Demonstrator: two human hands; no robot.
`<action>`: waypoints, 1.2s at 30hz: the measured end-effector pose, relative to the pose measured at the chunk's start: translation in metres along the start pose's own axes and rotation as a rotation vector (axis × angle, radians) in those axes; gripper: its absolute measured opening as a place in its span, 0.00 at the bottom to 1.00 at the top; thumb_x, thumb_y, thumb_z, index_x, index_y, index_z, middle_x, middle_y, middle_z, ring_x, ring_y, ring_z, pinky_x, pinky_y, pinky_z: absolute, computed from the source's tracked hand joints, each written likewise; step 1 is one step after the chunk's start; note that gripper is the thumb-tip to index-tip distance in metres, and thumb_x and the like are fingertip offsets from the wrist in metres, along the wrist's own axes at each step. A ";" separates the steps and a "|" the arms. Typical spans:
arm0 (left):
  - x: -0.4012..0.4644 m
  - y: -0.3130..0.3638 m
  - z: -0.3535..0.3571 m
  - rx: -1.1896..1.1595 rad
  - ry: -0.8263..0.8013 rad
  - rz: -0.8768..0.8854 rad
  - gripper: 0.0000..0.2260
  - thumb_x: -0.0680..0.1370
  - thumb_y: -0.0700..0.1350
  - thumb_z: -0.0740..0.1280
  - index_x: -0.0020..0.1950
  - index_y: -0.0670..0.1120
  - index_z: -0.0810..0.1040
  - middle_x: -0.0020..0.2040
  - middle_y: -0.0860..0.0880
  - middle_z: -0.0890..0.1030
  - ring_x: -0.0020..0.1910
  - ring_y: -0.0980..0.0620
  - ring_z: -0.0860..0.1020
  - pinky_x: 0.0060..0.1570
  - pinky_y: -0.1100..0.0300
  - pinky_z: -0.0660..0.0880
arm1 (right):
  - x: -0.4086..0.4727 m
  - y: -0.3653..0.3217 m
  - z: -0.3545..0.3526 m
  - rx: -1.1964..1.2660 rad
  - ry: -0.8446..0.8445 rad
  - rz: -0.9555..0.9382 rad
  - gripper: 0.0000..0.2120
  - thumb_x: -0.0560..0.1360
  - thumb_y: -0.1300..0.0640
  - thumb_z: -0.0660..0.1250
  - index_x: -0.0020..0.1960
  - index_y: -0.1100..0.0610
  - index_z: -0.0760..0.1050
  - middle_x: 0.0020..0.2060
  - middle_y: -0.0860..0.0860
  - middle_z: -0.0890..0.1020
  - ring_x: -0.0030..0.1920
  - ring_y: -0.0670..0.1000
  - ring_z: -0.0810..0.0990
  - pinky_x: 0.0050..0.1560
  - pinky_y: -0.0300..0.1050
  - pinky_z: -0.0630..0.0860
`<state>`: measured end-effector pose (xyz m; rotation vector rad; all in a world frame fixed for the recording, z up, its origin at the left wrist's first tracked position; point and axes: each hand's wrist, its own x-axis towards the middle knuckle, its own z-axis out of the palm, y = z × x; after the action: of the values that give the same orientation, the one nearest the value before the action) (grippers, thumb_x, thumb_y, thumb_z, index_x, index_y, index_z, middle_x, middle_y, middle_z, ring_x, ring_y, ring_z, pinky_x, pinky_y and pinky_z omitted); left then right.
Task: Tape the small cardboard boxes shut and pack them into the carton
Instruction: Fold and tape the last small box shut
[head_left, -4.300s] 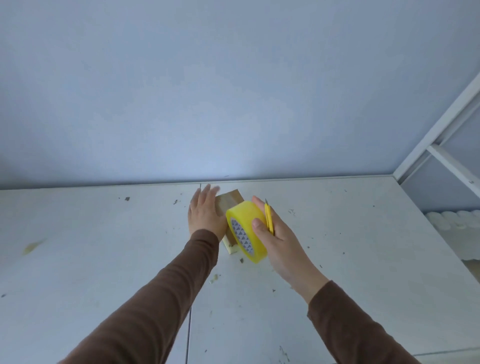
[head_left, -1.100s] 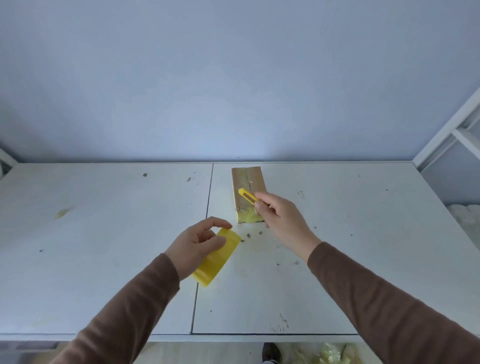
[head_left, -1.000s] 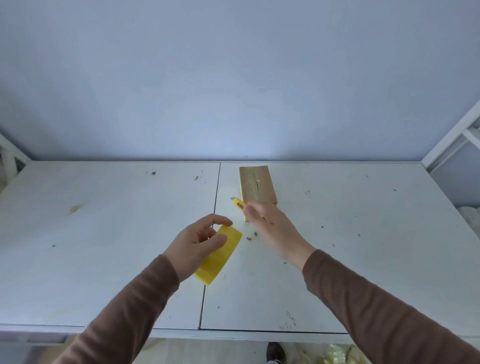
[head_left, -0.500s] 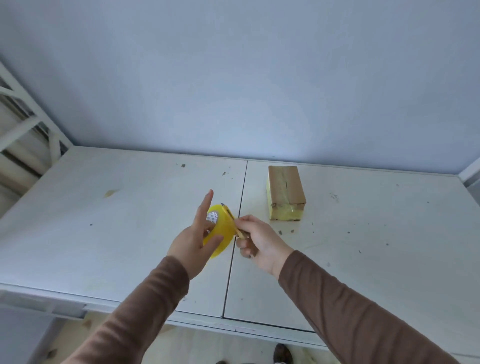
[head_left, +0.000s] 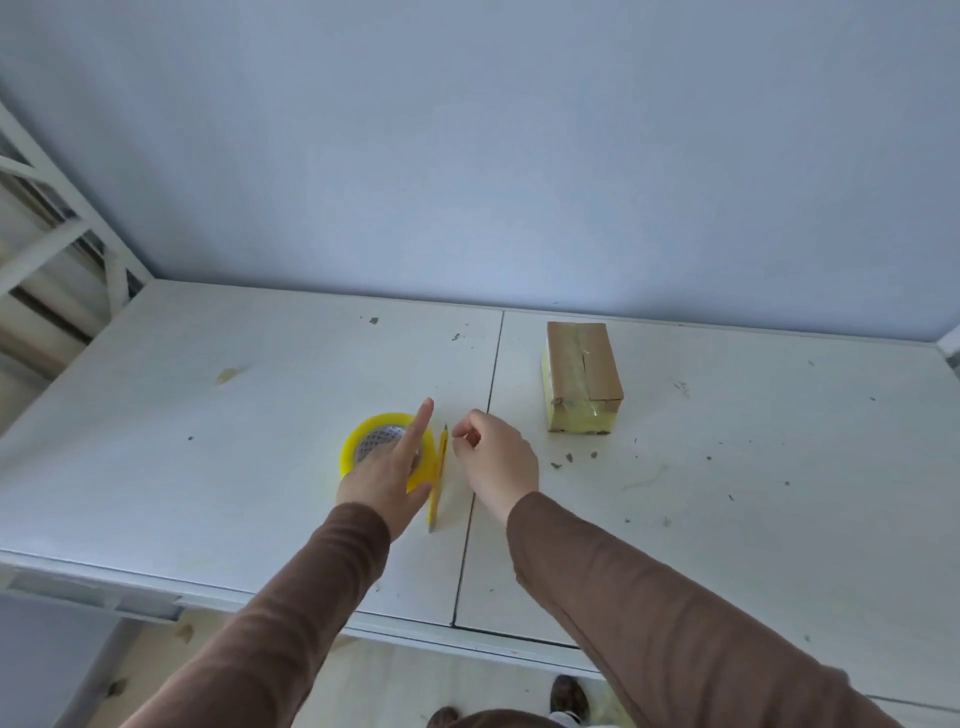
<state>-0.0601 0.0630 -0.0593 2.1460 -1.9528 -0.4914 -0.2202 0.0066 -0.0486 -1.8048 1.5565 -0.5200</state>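
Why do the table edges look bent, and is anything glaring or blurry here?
Head view: the wide-angle lens bows the table edges; light is soft and even, shadows faint; slight sheen on the taped cardboard box; the left hand over the yellow tape roll and the right hand look a little soft.

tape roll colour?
Yellow tape roll, with a grey-and-white triangle pattern inside the core; only the head view shows it.
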 end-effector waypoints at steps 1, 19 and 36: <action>0.004 0.005 0.003 -0.029 0.027 -0.009 0.46 0.77 0.49 0.69 0.81 0.63 0.38 0.63 0.49 0.75 0.64 0.46 0.74 0.64 0.53 0.73 | -0.004 0.008 -0.010 -0.011 0.056 -0.107 0.03 0.79 0.53 0.65 0.49 0.47 0.77 0.46 0.43 0.80 0.43 0.46 0.78 0.44 0.47 0.77; 0.131 0.122 0.057 -0.052 0.166 0.550 0.31 0.82 0.63 0.53 0.81 0.48 0.62 0.81 0.50 0.62 0.81 0.51 0.55 0.76 0.51 0.63 | 0.050 0.142 -0.132 -0.423 0.232 -0.487 0.20 0.81 0.44 0.62 0.70 0.50 0.76 0.73 0.46 0.74 0.75 0.49 0.66 0.60 0.49 0.79; 0.121 0.141 0.055 0.202 0.156 0.460 0.36 0.77 0.66 0.58 0.79 0.46 0.65 0.78 0.45 0.68 0.78 0.44 0.63 0.72 0.44 0.68 | 0.063 0.145 -0.143 -0.475 0.152 -0.546 0.23 0.77 0.55 0.72 0.71 0.51 0.75 0.74 0.47 0.73 0.78 0.50 0.65 0.67 0.53 0.76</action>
<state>-0.2024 -0.0678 -0.0719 1.6833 -2.3827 -0.0471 -0.4068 -0.0948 -0.0637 -2.6391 1.3468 -0.5776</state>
